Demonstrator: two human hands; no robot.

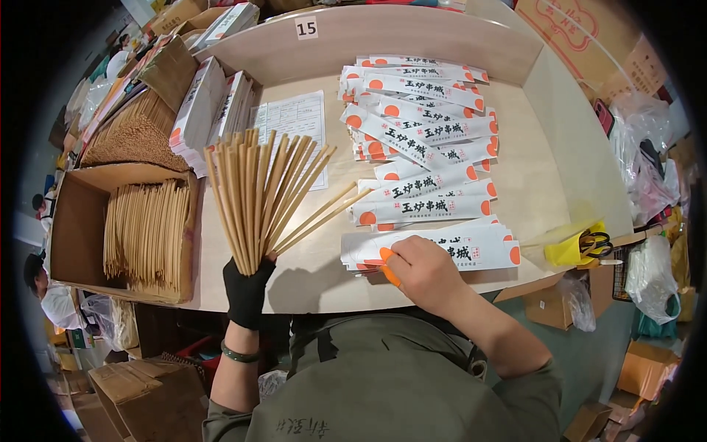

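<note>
My left hand (248, 289), in a black fingerless glove, is closed round the lower ends of a bundle of wooden chopsticks (254, 191). Their upper ends fan out, and two lean off to the right. My right hand (428, 274), with orange finger covers, is closed at the left end of the nearest stack of white paper chopstick sleeves (492, 253). It seems to pinch a sleeve there, though the fingers partly hide it. Beyond this stack, a heap of filled-looking sleeves (427, 210) with red-orange dots and black print runs up the table.
At the left stands a cardboard box (188, 250) of chopsticks, with another chopstick pile (136, 132) behind it. Sleeve bundles (197, 107) lean by a printed sheet (298, 114). A yellow holder (563, 253) with scissors (595, 244) sits on the right edge. Low partitions (412, 33) enclose the table.
</note>
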